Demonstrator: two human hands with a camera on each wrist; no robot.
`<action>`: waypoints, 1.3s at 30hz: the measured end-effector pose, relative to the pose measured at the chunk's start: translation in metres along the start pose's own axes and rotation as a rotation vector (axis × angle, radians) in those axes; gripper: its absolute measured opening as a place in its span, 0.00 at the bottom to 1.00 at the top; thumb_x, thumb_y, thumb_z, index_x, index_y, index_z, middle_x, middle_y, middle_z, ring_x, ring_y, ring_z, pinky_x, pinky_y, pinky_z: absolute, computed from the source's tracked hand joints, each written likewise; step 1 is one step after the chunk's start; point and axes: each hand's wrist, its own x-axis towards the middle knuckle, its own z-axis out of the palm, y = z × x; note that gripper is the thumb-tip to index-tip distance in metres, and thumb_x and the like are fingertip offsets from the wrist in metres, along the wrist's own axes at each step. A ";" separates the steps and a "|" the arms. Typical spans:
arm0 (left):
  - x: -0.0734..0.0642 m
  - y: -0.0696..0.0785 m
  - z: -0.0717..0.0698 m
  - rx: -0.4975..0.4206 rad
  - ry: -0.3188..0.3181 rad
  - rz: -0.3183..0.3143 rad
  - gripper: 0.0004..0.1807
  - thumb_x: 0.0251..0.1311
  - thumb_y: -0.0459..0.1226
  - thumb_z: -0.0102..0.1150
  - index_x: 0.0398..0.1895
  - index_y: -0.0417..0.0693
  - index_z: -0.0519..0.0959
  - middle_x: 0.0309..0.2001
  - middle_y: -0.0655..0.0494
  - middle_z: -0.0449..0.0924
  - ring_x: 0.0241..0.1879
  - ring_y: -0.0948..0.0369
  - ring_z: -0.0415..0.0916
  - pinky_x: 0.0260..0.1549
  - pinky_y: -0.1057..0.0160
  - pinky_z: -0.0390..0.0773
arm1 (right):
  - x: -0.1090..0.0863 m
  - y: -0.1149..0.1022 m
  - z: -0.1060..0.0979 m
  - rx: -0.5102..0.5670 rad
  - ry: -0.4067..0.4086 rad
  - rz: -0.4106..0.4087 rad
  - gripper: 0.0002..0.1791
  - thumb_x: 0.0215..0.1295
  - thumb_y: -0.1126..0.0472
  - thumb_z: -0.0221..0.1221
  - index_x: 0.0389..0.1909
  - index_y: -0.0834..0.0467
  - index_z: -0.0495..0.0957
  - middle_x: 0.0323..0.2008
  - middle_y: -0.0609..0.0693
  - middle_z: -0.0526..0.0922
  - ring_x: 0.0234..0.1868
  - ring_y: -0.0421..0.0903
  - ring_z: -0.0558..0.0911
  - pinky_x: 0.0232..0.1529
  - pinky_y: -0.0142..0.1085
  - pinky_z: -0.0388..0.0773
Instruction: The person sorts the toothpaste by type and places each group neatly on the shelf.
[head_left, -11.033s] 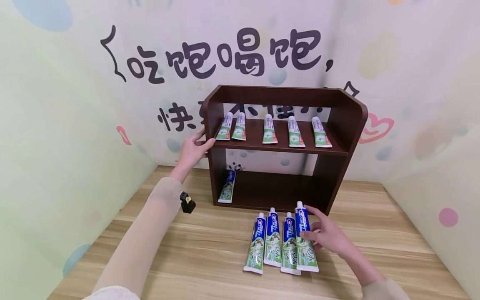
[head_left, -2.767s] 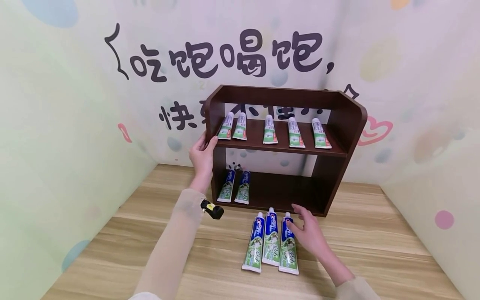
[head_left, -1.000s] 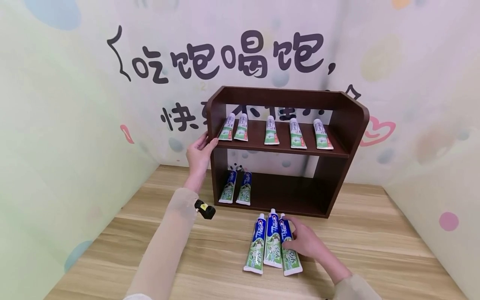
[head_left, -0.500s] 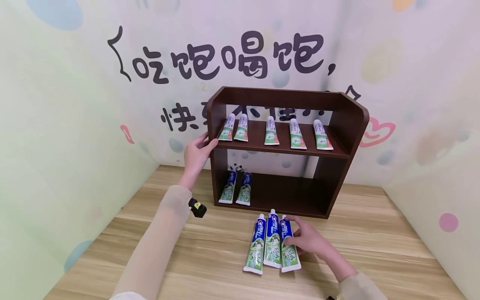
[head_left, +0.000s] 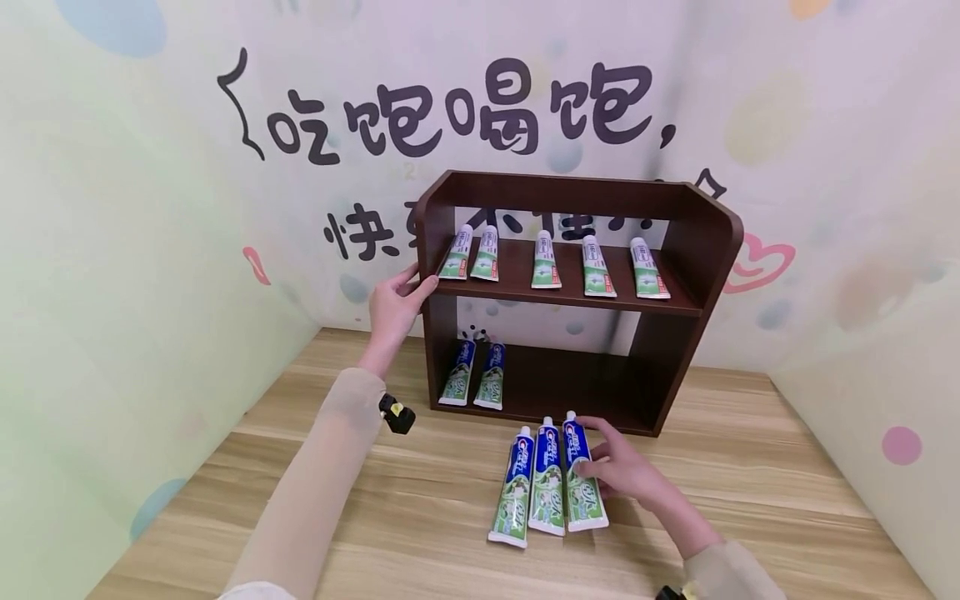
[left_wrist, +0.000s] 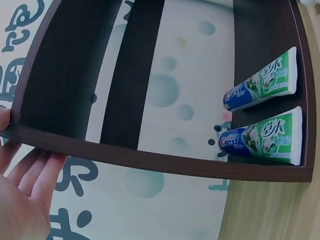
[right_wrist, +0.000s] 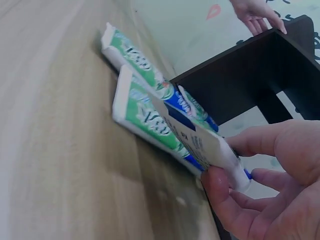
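My right hand (head_left: pixel 626 468) pinches a blue and green Crest toothpaste tube (head_left: pixel 587 500) between thumb and fingers. In the right wrist view that toothpaste tube (right_wrist: pixel 192 135) is tilted, its back turned to the camera, above the tabletop. Two matching tubes lie side by side on the table to its left, a middle tube (head_left: pixel 547 492) and an outer tube (head_left: pixel 513 500). My left hand (head_left: pixel 392 315) grips the left side panel of a dark brown two-level shelf (head_left: pixel 570 193), thumb at the front edge. On the lower level, at the left, lie two more Crest tubes (left_wrist: pixel 272 137).
Several smaller white and green toothpaste tubes (head_left: pixel 545 265) lie spaced along the upper level. The shelf stands on a wood-grain table (head_left: pixel 405 500) near a printed wall (head_left: pixel 825 167). Bare board (head_left: pixel 570 387) shows right of the lower tubes.
Since 11 seconds ago, one tube has gone from the table row to the lower level. My right hand has since taken hold of the rightmost tube and lifted it slightly. My left hand stays at the shelf.
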 end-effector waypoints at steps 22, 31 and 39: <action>-0.025 0.038 0.008 -0.105 0.054 0.104 0.29 0.65 0.32 0.59 0.70 0.46 0.68 0.70 0.49 0.69 0.68 0.51 0.71 0.62 0.53 0.76 | 0.034 -0.028 -0.005 0.117 0.019 -0.090 0.42 0.61 0.64 0.65 0.73 0.45 0.56 0.49 0.64 0.80 0.39 0.50 0.84 0.33 0.45 0.87; -0.028 0.037 0.010 -0.075 0.030 0.092 0.30 0.66 0.33 0.58 0.71 0.45 0.66 0.72 0.49 0.65 0.69 0.51 0.69 0.63 0.54 0.76 | 0.063 -0.035 -0.011 0.170 0.050 -0.141 0.42 0.64 0.64 0.62 0.76 0.46 0.53 0.51 0.66 0.77 0.40 0.49 0.82 0.34 0.44 0.86; -0.006 0.010 0.008 -0.116 0.024 0.055 0.30 0.65 0.36 0.61 0.71 0.53 0.68 0.71 0.54 0.68 0.68 0.55 0.71 0.63 0.57 0.76 | 0.099 -0.043 -0.010 0.212 0.092 -0.162 0.43 0.65 0.62 0.62 0.76 0.45 0.52 0.55 0.68 0.77 0.45 0.53 0.83 0.38 0.46 0.88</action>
